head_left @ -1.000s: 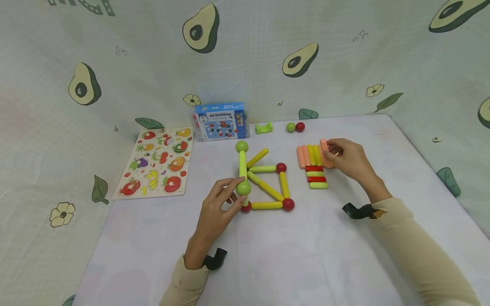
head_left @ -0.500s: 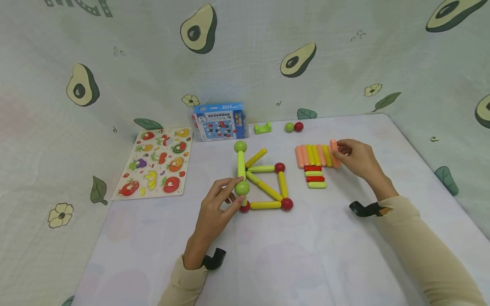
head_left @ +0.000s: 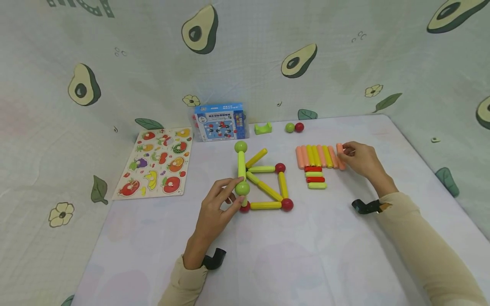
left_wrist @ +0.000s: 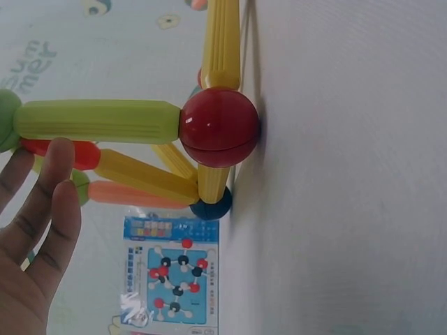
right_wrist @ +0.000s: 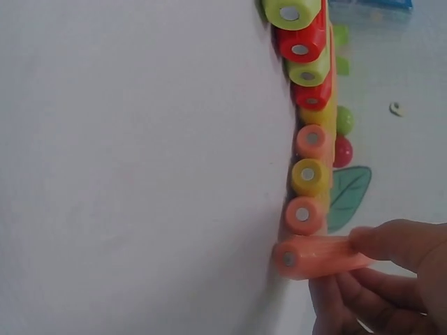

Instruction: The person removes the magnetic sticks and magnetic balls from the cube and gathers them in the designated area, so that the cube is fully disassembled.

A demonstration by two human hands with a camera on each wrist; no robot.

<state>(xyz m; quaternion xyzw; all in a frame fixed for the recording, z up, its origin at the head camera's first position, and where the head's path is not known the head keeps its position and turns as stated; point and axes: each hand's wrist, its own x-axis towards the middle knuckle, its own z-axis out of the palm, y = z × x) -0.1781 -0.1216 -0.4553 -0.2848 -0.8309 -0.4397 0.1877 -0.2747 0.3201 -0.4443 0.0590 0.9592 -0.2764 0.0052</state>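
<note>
My left hand [head_left: 217, 210] pinches the near green ball [head_left: 242, 188] at the top of a built frame of magnetic sticks and balls. A light green stick [left_wrist: 98, 121] runs from that ball down to a red ball [left_wrist: 219, 127] on the table. At the end of a row of side-by-side sticks, my right hand [head_left: 361, 159] pinches a salmon-pink stick [right_wrist: 318, 257] between thumb and fingers. The lower end of this stick is close to the table, right beside the last pink stick [right_wrist: 304, 215]. Yellow and pink sticks make up the row, with shorter red and green ones [head_left: 315, 179] stacked in front.
Behind the frame stands a blue box [head_left: 220, 122] in clear wrapping. A fruit puzzle board [head_left: 157, 163] lies to the left. Along the back are a green curved piece [head_left: 263, 128], a loose green ball [head_left: 289, 127] and a loose red ball [head_left: 299, 127].
My right hand has moved right along the row with the pink stick, whose end is now lower, and more row sticks show beside it. My left hand stays at the green ball.
</note>
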